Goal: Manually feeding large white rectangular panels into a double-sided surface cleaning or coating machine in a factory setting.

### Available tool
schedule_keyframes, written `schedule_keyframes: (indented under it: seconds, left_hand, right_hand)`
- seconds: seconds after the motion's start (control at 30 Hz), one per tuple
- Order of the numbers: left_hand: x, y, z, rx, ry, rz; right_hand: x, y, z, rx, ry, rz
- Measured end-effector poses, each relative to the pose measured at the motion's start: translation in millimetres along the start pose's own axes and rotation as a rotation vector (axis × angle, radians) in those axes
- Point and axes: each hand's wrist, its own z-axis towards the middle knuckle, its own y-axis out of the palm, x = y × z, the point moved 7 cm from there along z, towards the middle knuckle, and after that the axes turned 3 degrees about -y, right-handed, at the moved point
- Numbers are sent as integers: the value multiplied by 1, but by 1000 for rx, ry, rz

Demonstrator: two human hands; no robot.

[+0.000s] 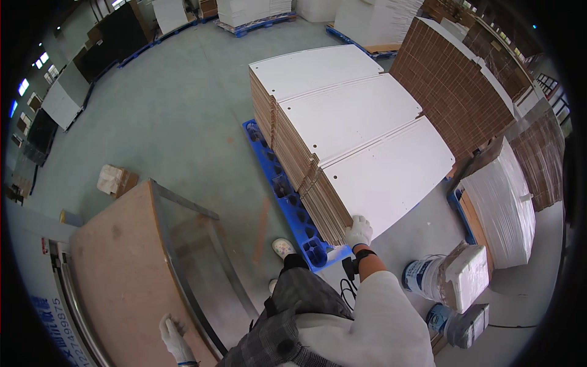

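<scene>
Both of my hands wear white gloves. My right hand [359, 231] is at the near corner of a tall stack of white panels [391, 174], its fingers closed over the edge of the top panel. The panels have brown cut edges and small dark holes near one side. They lie in three piles side by side on a blue pallet [282, 186]. My left hand [175, 339] is over the brown top of a metal-framed table [122, 263]. Its fingers are loosely bent and apart, and nothing shows in them.
Stacked brown-edged boards [449, 88] stand behind the panels at the right, near a film-wrapped stack [501, 202]. Buckets [425, 275] with wrapped bundles stand by my right arm. A small carton [117, 180] lies on the floor beyond the table. More loaded pallets line the far side.
</scene>
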Motion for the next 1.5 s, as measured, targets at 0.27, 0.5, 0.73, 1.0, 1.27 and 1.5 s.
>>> schedule_keyframes:
  seconds: [0.27, 0.5, 0.73, 1.0, 1.27, 1.5]
  left_hand:
    - [29, 52, -16, -108, 14, 12]
    - [21, 130, -25, -273, -8, 74]
    - [23, 311, -101, -679, -59, 227]
    - [8, 488, -219, -796, 1128, 1065]
    - [-71, 516, -222, -675, 1363, 1146]
    - [-3, 491, -255, -692, 1417, 1230]
  right_hand:
    - [33, -9, -18, -166, 107, -100]
    - [64, 7, 3, -164, 198, 72]
    - [1, 16, -40, -407, -190, 358]
    - [97, 79, -103, -774, 418, 1130]
    - [171, 87, -136, -793, 721, 1443]
    - [141, 109, -116, -899, 640, 1772]
